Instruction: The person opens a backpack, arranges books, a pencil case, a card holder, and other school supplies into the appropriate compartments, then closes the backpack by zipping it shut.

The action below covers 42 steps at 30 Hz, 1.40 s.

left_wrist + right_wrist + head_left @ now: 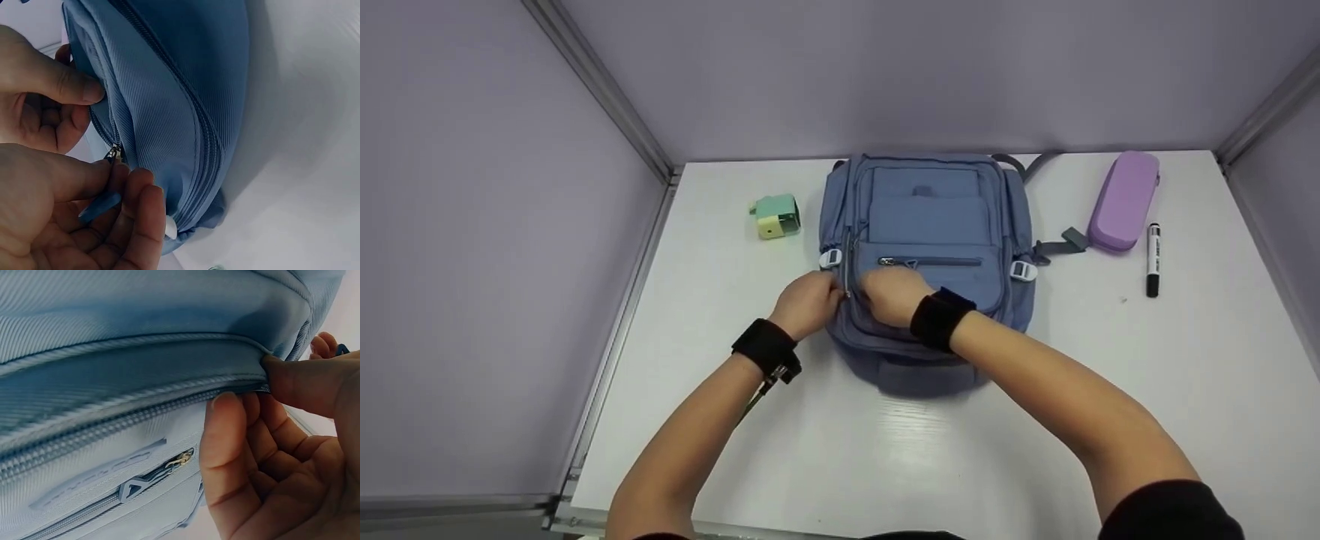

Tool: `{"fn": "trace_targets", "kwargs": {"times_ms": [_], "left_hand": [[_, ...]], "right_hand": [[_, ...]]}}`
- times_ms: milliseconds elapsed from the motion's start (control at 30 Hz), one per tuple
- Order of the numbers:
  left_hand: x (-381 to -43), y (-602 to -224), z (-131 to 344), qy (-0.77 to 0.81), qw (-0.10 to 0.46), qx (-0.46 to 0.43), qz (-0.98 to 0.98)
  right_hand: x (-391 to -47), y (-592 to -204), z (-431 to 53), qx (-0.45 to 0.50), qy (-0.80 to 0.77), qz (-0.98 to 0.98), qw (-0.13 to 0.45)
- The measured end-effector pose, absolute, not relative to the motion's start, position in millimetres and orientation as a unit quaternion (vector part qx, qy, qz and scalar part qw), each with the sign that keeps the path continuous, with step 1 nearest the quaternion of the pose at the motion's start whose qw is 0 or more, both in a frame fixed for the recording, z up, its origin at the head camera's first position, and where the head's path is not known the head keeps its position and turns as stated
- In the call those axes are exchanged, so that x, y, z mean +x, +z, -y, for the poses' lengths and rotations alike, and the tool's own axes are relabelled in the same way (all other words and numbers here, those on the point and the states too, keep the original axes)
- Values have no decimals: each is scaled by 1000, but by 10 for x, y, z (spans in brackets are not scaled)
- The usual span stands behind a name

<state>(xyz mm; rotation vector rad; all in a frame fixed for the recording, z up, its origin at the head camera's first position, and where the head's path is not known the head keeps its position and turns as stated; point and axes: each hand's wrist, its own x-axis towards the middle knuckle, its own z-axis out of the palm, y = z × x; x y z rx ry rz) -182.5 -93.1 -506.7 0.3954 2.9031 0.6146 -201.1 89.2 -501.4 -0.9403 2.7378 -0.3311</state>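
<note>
A blue backpack lies on the white table, its front pocket facing up. My left hand is at the pocket's left side. In the left wrist view it pinches a zipper pull between thumb and fingers, just below the metal slider. My right hand is close beside it on the bag. Its thumb and fingers pinch the fabric edge along the zipper, as the right wrist view shows. Another small zipper pull hangs from the front pocket, untouched.
To the left of the bag stands a green and yellow pencil sharpener. A purple case and a black and white marker lie to the right. A strap sticks out toward the case. Grey panels enclose the table.
</note>
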Motion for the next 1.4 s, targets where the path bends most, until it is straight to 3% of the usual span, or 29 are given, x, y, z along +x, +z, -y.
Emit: {"fn": "trace_targets", "kwargs": {"times_ms": [133,433,900,1200,1400], "left_hand": [[-1875,-5089,936,191,78,117,-971],[-1923,-5156,924,122,28,133,-983],[-1632,-5001,900,149,94,177,-968],[-1494,-4930,818,171,134,188,-958],[-1440,-4924,737,185,129,206,-952]], "right_hand": [[-1997,-4988,-888,-318,-104,-934,127],[-1990,-4993,-875,-321,-115,-931,133],[-1999,-5023,-872,-304,-136,-937,110],[-1996,-4991,-887,-301,-122,-937,131],[-1985,-4993,-886,-293,-134,-937,134]]}}
